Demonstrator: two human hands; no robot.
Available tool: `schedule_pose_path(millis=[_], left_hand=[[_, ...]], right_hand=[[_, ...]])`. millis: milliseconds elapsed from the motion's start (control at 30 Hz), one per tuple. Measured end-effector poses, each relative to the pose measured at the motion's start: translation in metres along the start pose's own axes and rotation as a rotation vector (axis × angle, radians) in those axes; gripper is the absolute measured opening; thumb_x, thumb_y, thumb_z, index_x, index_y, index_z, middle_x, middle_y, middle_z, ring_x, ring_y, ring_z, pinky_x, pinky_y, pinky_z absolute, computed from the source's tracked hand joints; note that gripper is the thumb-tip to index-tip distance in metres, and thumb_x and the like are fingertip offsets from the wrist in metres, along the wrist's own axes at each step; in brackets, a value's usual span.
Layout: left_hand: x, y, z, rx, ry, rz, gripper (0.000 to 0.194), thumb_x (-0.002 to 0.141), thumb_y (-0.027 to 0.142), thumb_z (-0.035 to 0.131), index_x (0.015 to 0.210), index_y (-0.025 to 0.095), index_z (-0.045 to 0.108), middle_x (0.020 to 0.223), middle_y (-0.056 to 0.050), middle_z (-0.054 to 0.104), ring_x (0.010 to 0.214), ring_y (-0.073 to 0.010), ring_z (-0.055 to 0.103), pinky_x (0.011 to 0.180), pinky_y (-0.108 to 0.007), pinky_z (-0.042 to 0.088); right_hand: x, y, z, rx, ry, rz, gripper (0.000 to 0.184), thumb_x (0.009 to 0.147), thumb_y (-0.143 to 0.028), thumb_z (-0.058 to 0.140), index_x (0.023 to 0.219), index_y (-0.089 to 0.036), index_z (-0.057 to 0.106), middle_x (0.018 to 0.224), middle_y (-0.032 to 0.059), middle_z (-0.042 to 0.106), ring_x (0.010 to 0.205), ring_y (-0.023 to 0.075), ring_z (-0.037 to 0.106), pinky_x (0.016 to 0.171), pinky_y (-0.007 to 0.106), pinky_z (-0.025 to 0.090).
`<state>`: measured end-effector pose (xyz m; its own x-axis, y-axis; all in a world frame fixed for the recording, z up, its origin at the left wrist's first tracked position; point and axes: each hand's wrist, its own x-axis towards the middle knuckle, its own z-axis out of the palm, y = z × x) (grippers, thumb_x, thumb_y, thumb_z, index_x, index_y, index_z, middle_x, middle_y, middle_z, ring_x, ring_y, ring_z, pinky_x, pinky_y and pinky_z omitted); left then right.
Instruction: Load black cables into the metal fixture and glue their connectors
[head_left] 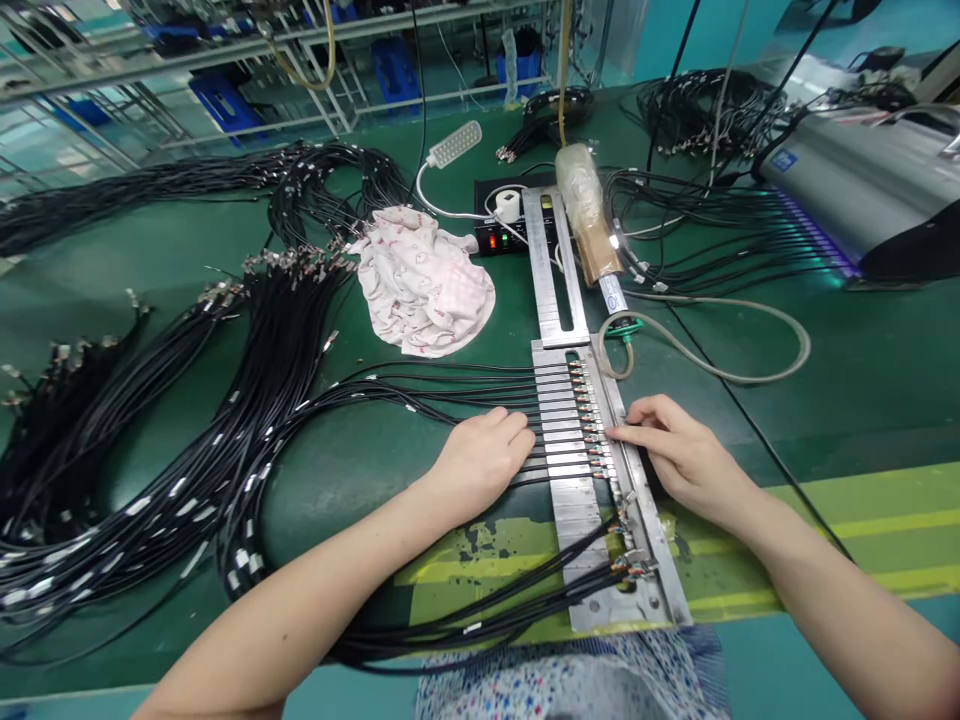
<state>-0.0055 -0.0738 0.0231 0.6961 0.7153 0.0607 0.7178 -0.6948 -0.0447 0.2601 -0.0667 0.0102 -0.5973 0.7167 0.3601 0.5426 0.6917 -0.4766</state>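
My left hand (pixel 486 462) lies palm down with its fingers curled over black cables (pixel 525 470) left of a slotted metal fixture (pixel 559 425). The fingers close on a cable, though the pinch itself is hidden. From the right, my right hand (pixel 679 455) reaches to the fixture's bar, its fingers bent close together and one fingertip at the cable connectors (pixel 591 432). Whatever lies between those fingers is too small to make out. Several cables sit side by side in the slots, their ends pointing right. Nearer to me, another cable bunch (pixel 592 580) rests across the fixture.
Large black cable bundles (pixel 247 400) cover the left of the green table (pixel 442 335). Behind are a patterned cloth (pixel 424 280), a small lamp (pixel 454 145), a black control box (pixel 495 240) and a taped tool (pixel 585 205). A grey machine (pixel 862 190) glows purple at right.
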Motion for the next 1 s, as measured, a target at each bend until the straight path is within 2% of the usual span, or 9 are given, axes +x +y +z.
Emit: schedule_pose_path(millis=[133,200,433,600,733,900,1000], left_hand=[[0.01,0.002,-0.003,-0.005,-0.048,0.066,0.022,0.09,0.012,0.039,0.075,0.015,0.054,0.074,-0.005,0.052,0.07,-0.0184,0.045,0.057,-0.029,0.037],[0.011,0.003,-0.002,-0.048,-0.061,0.056,0.022,0.091,0.013,0.037,0.077,0.015,0.054,0.075,-0.005,0.052,0.07,-0.0182,0.046,0.059,-0.03,0.038],[0.008,0.003,-0.003,-0.053,0.029,0.002,0.022,0.09,0.011,0.034,0.08,0.015,0.053,0.079,-0.007,0.05,0.074,-0.0203,0.043,0.065,-0.033,0.037],[0.01,0.004,-0.008,-0.065,0.024,-0.011,0.02,0.089,0.01,0.036,0.081,0.015,0.053,0.081,-0.007,0.051,0.073,-0.0199,0.042,0.064,-0.033,0.035],[0.009,0.005,-0.006,-0.075,-0.005,-0.015,0.019,0.089,0.011,0.038,0.08,0.015,0.055,0.081,-0.007,0.053,0.074,-0.0199,0.043,0.065,-0.033,0.036],[0.007,0.002,0.003,-0.146,0.013,0.03,0.025,0.091,0.013,0.038,0.105,0.02,0.057,0.078,-0.003,0.053,0.072,-0.017,0.044,0.065,-0.03,0.036],[0.005,0.001,0.007,-0.115,0.053,0.066,0.029,0.091,0.013,0.036,0.109,0.022,0.057,0.079,-0.003,0.054,0.071,-0.0165,0.043,0.063,-0.03,0.034]], right_hand=[[0.0,0.001,0.0,-0.05,-0.059,0.037,0.037,0.084,-0.006,0.036,0.106,-0.022,0.062,0.096,0.008,0.05,0.084,0.0149,0.053,0.069,0.028,0.049],[0.001,-0.001,0.001,-0.105,-0.09,0.035,0.038,0.083,-0.006,0.037,0.106,-0.022,0.063,0.096,0.0084,0.051,0.082,0.015,0.053,0.067,0.027,0.048],[0.0,-0.006,0.002,-0.329,-0.174,0.0,0.041,0.079,-0.003,0.041,0.108,-0.024,0.061,0.1,0.0084,0.051,0.08,0.016,0.052,0.067,0.026,0.044],[0.002,-0.008,0.0,-0.432,-0.166,-0.065,0.032,0.081,-0.009,0.045,0.105,-0.021,0.061,0.096,0.0089,0.053,0.075,0.0167,0.048,0.065,0.028,0.038],[0.008,-0.014,0.0,-0.531,-0.118,-0.122,0.025,0.081,-0.009,0.045,0.094,-0.019,0.064,0.082,0.0075,0.055,0.066,0.0167,0.042,0.061,0.03,0.029],[0.015,-0.019,0.005,-0.541,-0.114,-0.122,0.021,0.081,-0.008,0.045,0.077,-0.017,0.063,0.075,0.0067,0.054,0.067,0.0173,0.041,0.062,0.031,0.026],[0.012,-0.016,0.006,-0.498,-0.086,-0.082,0.024,0.081,-0.006,0.043,0.083,-0.017,0.064,0.081,0.0078,0.054,0.071,0.0178,0.041,0.064,0.03,0.028]])
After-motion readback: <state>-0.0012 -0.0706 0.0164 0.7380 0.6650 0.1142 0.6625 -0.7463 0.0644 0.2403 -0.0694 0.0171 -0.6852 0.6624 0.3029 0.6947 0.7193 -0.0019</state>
